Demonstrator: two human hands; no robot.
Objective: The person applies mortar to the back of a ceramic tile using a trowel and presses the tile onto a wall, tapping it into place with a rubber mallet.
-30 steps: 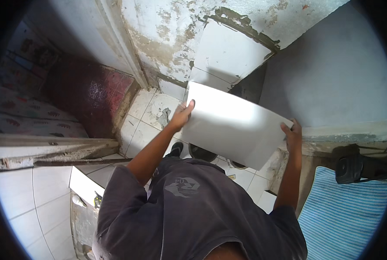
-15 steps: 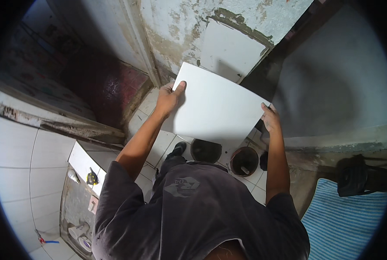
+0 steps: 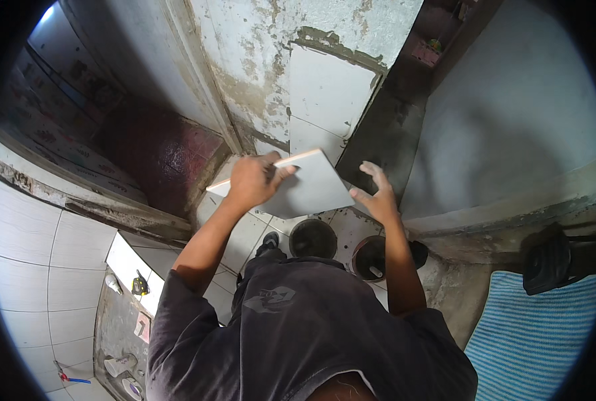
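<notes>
A white ceramic tile [image 3: 311,188] is held tilted in front of me, one pale brownish edge facing up. My left hand [image 3: 252,182] is closed over that edge, with the thumb on the white face and the other fingers behind. By the tile's right corner my right hand [image 3: 376,194] has its fingers spread and grips nothing. Whether its thumb touches the corner I cannot tell. Beyond the tile, white tiles [image 3: 328,87] are set on the lower part of a worn wall [image 3: 244,57], with rough mortar [image 3: 338,45] along their top edge.
Below the tile stand two dark buckets, one on the left [image 3: 313,238] and one on the right [image 3: 359,264]. A yellow-black tape measure [image 3: 139,284] rests on a ledge at left. A blue striped mat [image 3: 538,334] and a black object [image 3: 545,264] are at right.
The tile has turned and tipped, its edge now facing up, and has come lower. My right hand has let go of its corner and opened. My left hand keeps its grip.
</notes>
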